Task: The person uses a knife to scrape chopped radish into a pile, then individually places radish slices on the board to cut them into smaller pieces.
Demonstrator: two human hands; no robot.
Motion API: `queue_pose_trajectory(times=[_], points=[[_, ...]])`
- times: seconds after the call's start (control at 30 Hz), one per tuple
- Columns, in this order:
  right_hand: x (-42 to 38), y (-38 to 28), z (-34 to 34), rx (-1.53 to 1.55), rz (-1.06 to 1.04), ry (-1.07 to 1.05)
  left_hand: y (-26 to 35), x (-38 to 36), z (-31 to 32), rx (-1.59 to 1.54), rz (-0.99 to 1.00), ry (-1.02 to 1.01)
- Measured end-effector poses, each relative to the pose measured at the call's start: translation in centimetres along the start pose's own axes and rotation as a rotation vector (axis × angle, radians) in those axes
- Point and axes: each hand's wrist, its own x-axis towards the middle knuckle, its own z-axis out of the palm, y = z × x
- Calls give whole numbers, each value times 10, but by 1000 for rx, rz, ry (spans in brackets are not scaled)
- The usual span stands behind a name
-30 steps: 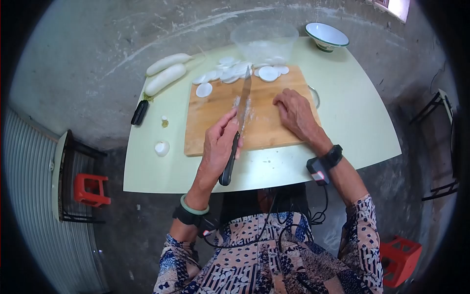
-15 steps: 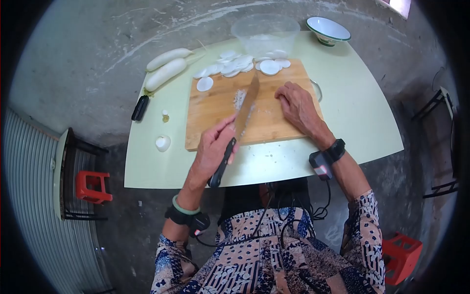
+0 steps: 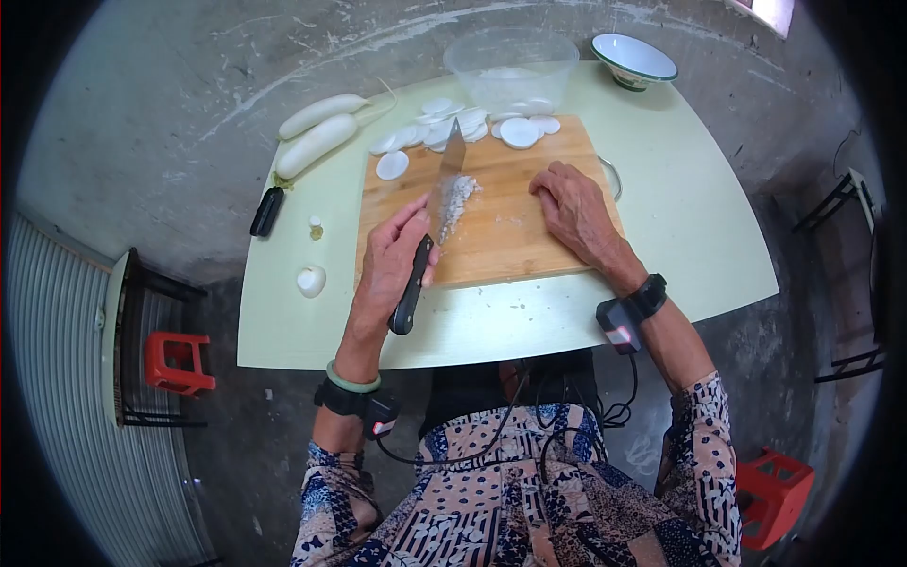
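Note:
My left hand point(image 3: 395, 253) is wrapped round the black handle of a kitchen knife point(image 3: 453, 156), whose blade points away from me over the wooden cutting board point(image 3: 515, 217). Right beside the blade lies a small heap of finely chopped white radish point(image 3: 460, 200). My right hand point(image 3: 573, 210) rests on the board's right side, its fingers curled and pressed together with nothing visible in them. Round white radish slices point(image 3: 519, 133) lie along the far edge of the board, with one slice point(image 3: 392, 165) apart near the far left corner.
Two whole white radishes point(image 3: 318, 145) lie at the back left, near a black object point(image 3: 267, 212) and a radish end point(image 3: 311, 281). Behind the board stand a clear plastic tub point(image 3: 511, 71) and a white bowl point(image 3: 634, 59). Red stools point(image 3: 179, 364) flank the table point(image 3: 680, 227).
My left hand has moved the knife leftward, from the right of the chopped radish to its left side. The chopped bits now show as one narrow heap. My right hand has stayed put.

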Motion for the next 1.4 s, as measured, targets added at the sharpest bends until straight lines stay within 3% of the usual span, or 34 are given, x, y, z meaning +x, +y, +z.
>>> queue_pose_trajectory(times=[1.4], points=[[-1,-1,-2,50,-5,13,-4,6,10,-26,17,63]])
